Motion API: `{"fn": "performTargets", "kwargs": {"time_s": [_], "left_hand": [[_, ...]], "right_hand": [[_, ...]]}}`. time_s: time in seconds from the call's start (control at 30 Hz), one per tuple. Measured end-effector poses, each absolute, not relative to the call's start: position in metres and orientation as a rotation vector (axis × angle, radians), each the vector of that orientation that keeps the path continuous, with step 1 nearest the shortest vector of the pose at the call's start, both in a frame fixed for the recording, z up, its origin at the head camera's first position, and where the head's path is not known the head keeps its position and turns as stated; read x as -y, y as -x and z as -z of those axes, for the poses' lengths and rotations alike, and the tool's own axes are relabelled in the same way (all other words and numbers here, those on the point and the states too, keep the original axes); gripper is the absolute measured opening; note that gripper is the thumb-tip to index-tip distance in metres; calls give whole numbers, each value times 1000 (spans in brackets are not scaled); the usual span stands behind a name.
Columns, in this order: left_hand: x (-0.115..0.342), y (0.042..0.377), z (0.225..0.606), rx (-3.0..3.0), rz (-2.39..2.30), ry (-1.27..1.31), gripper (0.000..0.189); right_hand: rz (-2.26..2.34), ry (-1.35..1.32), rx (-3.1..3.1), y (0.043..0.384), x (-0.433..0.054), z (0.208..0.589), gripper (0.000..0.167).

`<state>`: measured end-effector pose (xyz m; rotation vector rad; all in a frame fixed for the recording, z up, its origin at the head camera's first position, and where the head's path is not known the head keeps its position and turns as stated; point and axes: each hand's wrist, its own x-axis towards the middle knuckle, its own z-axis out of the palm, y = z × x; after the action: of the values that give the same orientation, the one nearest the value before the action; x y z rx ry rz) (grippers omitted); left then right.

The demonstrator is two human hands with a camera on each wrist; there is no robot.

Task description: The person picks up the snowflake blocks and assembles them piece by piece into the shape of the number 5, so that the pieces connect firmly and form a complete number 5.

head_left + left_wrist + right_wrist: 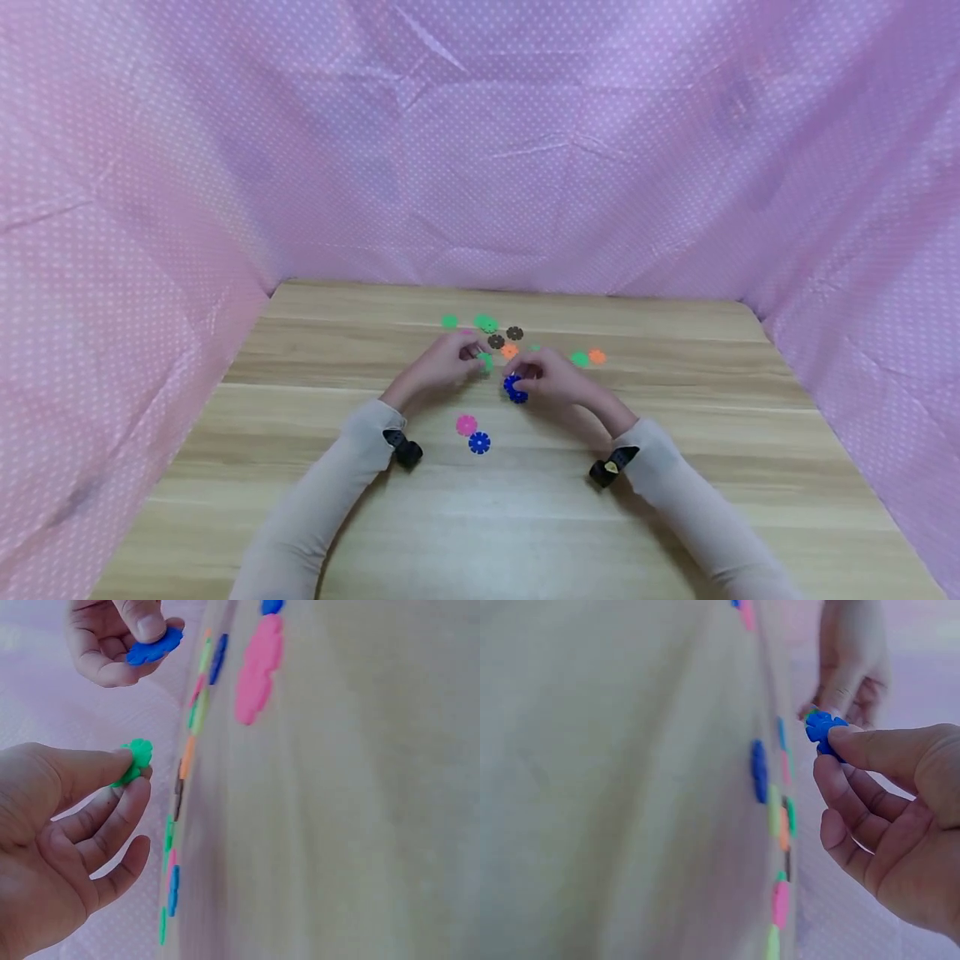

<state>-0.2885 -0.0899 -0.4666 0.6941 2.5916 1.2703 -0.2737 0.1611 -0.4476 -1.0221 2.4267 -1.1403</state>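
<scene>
My left hand point(447, 360) pinches a green notched plastic disc point(138, 759) between thumb and fingertips, above the wooden table. To its right, my right hand point(553, 377) pinches a blue notched disc point(822, 729) by its edge. Both hands hold their discs up close to each other, with a gap between them. Another blue disc point(759, 771) lies on the table below the right hand. Nearer the body, a pink disc point(467, 425) and a blue disc point(479, 442) lie next to each other.
Beyond the hands lie several green discs point(450, 322), brown discs point(514, 333) and an orange disc point(510, 352). Farther right, a green disc point(580, 359) lies beside another orange disc point(597, 357). A pink dotted curtain point(480, 183) surrounds the wooden table point(480, 533) behind and at both sides.
</scene>
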Motion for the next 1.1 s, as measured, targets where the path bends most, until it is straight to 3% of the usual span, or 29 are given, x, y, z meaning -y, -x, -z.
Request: {"fn": "performTargets", "kwargs": {"time_s": [0.47,0.77,1.1], "left_hand": [[82,310,438,-2536,-1666,-503,28],[72,309,430,-2330,-1933,-273,33],[64,312,434,-2289,-2072,-265,31]], "right_hand": [[1648,740,-2492,315,-169,420,25],[1885,725,-2498,317,-163,418,21],[1992,666,-2514,321,-157,421,20]]}}
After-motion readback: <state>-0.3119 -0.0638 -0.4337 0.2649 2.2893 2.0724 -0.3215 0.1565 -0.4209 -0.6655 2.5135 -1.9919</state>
